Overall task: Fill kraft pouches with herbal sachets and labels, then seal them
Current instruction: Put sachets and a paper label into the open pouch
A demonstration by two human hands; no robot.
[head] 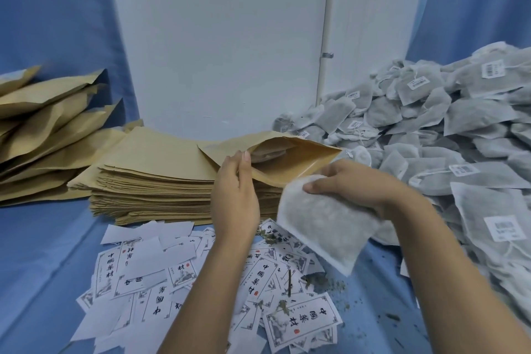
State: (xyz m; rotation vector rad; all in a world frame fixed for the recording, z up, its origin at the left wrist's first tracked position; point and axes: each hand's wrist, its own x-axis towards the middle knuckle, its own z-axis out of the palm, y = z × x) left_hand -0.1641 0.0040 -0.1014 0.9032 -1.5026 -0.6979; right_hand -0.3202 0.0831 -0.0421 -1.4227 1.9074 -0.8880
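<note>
**Sachet poised at an open pouch**

The left hand (235, 195) pinches the near lip of a pouch (287, 161) and lifts it away from the back wall, so the mouth gapes toward the right. That grip is clamped on the paper edge, which seems meant to keep the opening wide for loading. Something pale appears to lie inside already, though I cannot tell what.

The right hand (353, 184) has its grip closed on the upper corner of a sachet (324, 227), thumb on top and fingers behind. The sachet hangs tilted just beside the pouch mouth and is not yet in it. Held by one end, it can probably go in with the other end first.

The pouch rests on a stack (155, 181) of flat empties, which keeps the next one right underneath. Supplies sit on the side of the hand that would reach for them:
- a sachet heap (459, 129) on the right
- loose labels (143, 276) in front, near the wrists
- bulging pouches (48, 123), probably finished, leaning at far left, out of the way

A blue cloth (43, 253) covers the worktop and is strewn with herb crumbs (330, 284) near the labels. Behind it stands a white wall (224, 37) with a thin pipe (327, 23), and blue curtains (51, 8) hang on both sides.
</note>
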